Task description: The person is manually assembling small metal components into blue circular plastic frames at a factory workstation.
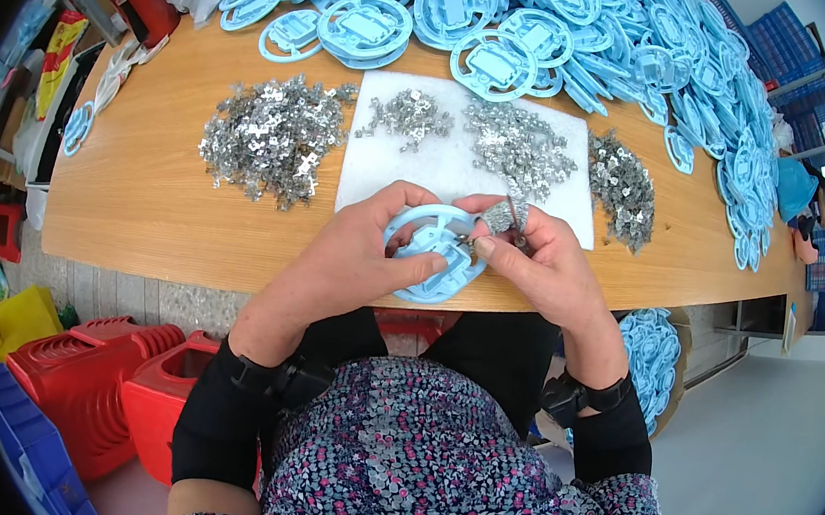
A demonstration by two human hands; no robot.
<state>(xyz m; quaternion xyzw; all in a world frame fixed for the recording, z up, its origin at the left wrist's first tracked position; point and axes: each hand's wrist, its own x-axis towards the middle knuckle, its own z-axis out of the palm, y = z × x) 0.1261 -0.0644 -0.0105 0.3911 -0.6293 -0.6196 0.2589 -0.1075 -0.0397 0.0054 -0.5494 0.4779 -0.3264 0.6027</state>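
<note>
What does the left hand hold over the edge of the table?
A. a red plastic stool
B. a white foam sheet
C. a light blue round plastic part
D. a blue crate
C: the left hand grips the light blue round plastic part.

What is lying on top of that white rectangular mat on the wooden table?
On the white rectangular mat lie two heaps of small silvery metal clips. Both hands cover its near edge, hiding anything there.

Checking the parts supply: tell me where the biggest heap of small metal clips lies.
In the head view, the biggest heap of metal clips lies on the bare wooden table, left of the white mat and beyond the left hand.
</note>
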